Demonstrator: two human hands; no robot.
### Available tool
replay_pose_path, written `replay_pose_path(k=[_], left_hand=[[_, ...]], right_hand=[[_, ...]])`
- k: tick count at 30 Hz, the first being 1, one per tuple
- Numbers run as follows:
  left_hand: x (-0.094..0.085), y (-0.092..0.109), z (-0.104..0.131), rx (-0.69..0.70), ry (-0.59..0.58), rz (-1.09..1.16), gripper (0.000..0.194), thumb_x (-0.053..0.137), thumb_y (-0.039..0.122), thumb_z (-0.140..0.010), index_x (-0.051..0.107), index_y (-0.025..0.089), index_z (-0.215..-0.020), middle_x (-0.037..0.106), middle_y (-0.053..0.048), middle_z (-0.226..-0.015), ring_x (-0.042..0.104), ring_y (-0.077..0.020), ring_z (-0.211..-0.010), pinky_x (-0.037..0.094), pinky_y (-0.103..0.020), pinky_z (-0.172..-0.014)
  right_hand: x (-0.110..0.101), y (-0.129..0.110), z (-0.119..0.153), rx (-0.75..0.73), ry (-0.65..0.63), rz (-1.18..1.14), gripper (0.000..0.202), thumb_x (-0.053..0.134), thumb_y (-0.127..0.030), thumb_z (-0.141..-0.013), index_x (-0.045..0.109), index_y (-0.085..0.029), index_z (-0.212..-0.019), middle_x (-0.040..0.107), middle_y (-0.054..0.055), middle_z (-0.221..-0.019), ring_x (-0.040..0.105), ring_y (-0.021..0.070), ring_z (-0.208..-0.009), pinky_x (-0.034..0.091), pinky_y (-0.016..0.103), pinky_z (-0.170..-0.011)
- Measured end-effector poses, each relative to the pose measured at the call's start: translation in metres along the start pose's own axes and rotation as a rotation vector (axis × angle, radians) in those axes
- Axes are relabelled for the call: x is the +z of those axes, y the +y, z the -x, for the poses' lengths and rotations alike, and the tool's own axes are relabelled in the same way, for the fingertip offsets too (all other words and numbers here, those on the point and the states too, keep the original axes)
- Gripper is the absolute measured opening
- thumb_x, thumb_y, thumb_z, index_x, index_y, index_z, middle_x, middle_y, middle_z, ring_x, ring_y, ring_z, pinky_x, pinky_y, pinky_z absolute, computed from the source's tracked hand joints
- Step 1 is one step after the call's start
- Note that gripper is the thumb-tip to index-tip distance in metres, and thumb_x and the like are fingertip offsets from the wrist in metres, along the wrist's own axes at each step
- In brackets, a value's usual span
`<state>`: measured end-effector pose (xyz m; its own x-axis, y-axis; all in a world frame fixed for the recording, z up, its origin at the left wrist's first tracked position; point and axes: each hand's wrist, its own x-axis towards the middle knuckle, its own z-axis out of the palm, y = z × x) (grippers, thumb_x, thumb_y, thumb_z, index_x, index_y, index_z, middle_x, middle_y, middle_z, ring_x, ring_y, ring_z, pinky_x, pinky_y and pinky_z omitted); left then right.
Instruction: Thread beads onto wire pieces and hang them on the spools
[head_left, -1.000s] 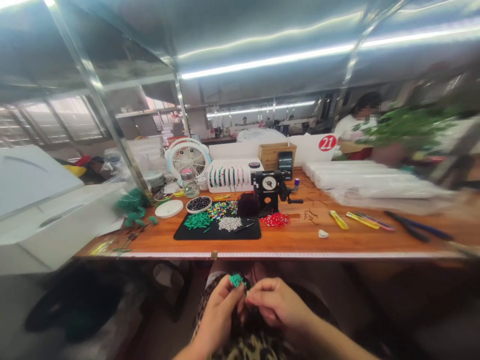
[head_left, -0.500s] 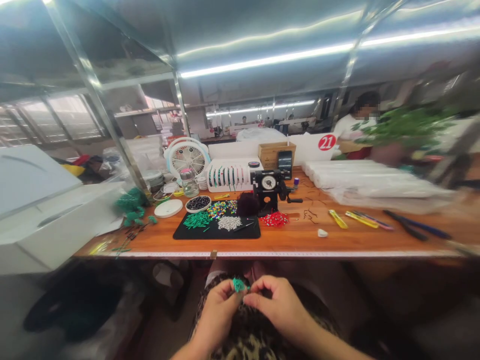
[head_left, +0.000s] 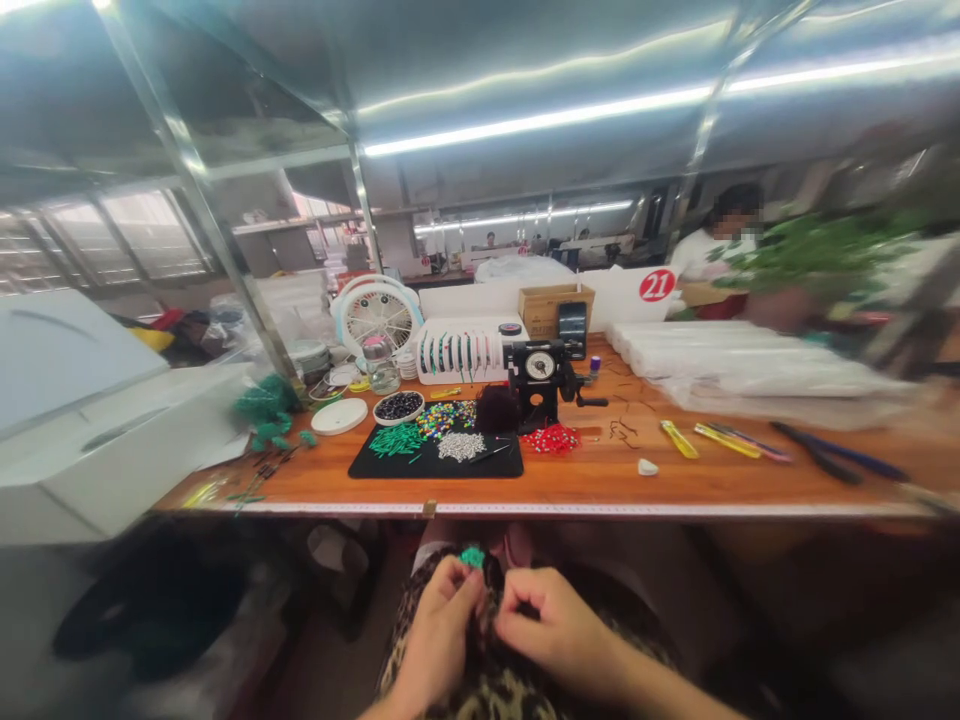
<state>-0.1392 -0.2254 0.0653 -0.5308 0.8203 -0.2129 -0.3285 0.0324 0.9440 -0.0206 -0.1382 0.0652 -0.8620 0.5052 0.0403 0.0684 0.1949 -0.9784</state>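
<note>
The desk [head_left: 585,485] stretches beyond both hands, carrying a black mat [head_left: 442,471] ahead of the left hand and a black machine [head_left: 540,367] ahead of the right. The right hand [head_left: 551,615] is curled, thumb against forefinger; whether something thin sits between them cannot be told. The left hand [head_left: 442,620] pinches a green bunch [head_left: 472,556], which pokes out past its fingertips, apart from the right hand.
</note>
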Motion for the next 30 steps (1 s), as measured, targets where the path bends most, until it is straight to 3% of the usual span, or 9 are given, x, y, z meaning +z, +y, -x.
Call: replay_pose_path(k=[4,7,10,15,19,22,28,30], left_hand=[[-0.001,0.001,-0.003,0.025,0.124,0.207,0.038,0.074,0.041,-0.064,0.043,0.019,-0.063,0.046,0.006,-0.051,0.038,-0.0066,-0.045,0.029,-0.019,-0.044],[0.001,0.004,-0.002,-0.065,0.02,0.16,0.033,0.074,0.041,-0.064,0.051,0.017,-0.07,0.052,0.004,-0.052,0.042,-0.0072,-0.045,0.031,-0.019,-0.045],[0.005,0.006,0.0,-0.065,-0.039,0.019,0.034,0.072,0.044,-0.066,0.055,0.016,-0.075,0.056,0.002,-0.052,0.043,-0.0072,-0.043,0.03,-0.018,-0.044],[0.012,0.009,0.003,-0.041,-0.114,-0.142,0.04,0.069,0.051,-0.067,0.049,0.017,-0.064,0.055,0.003,-0.051,0.044,-0.0074,-0.041,0.031,-0.019,-0.042],[0.013,0.009,0.004,-0.092,-0.19,-0.017,0.038,0.074,0.046,-0.063,0.052,0.016,-0.073,0.055,0.003,-0.053,0.047,-0.0089,-0.044,0.035,-0.02,-0.044],[0.012,0.006,0.004,-0.113,-0.216,0.067,0.035,0.073,0.043,-0.065,0.051,0.017,-0.073,0.052,0.003,-0.051,0.046,-0.0098,-0.044,0.036,-0.021,-0.044],[0.007,0.002,0.0,-0.064,-0.167,0.074,0.032,0.065,0.041,-0.073,0.045,0.018,-0.065,0.049,0.003,-0.048,0.043,-0.0089,-0.042,0.037,-0.021,-0.045],[0.006,0.002,0.0,-0.049,-0.128,0.073,0.033,0.065,0.042,-0.073,0.044,0.018,-0.065,0.049,0.004,-0.048,0.042,-0.0085,-0.042,0.037,-0.021,-0.045]], right_hand=[[-0.006,-0.005,0.006,-0.022,-0.081,-0.186,0.012,0.058,-0.016,-0.061,0.051,-0.015,-0.051,0.048,-0.004,-0.05,0.042,0.0088,-0.052,0.032,0.02,-0.052],[-0.008,-0.007,0.005,-0.008,0.057,-0.264,0.02,0.058,-0.024,-0.069,0.052,-0.015,-0.053,0.048,-0.004,-0.049,0.042,0.0088,-0.05,0.034,0.02,-0.051],[-0.008,-0.008,-0.001,0.042,0.224,-0.249,0.025,0.058,-0.033,-0.076,0.057,-0.014,-0.059,0.056,-0.001,-0.054,0.049,0.0106,-0.053,0.039,0.021,-0.054],[-0.005,-0.013,-0.006,0.049,0.219,-0.279,0.024,0.057,-0.033,-0.077,0.06,-0.014,-0.062,0.061,0.002,-0.054,0.055,0.0134,-0.051,0.043,0.023,-0.052],[-0.005,-0.012,-0.007,0.083,0.255,-0.238,0.022,0.059,-0.033,-0.075,0.062,-0.014,-0.065,0.061,0.001,-0.054,0.055,0.0136,-0.049,0.042,0.023,-0.049],[-0.004,-0.008,-0.007,0.089,0.212,-0.293,0.024,0.059,-0.037,-0.076,0.06,-0.015,-0.067,0.061,0.002,-0.054,0.056,0.0144,-0.049,0.043,0.024,-0.05],[-0.007,-0.003,-0.007,0.065,0.275,-0.313,0.029,0.062,-0.042,-0.074,0.057,-0.016,-0.062,0.055,-0.001,-0.056,0.047,0.0098,-0.049,0.038,0.022,-0.052],[-0.008,-0.001,-0.007,0.092,0.241,-0.345,0.03,0.063,-0.043,-0.073,0.06,-0.015,-0.062,0.052,-0.002,-0.054,0.041,0.0079,-0.045,0.035,0.022,-0.049]])
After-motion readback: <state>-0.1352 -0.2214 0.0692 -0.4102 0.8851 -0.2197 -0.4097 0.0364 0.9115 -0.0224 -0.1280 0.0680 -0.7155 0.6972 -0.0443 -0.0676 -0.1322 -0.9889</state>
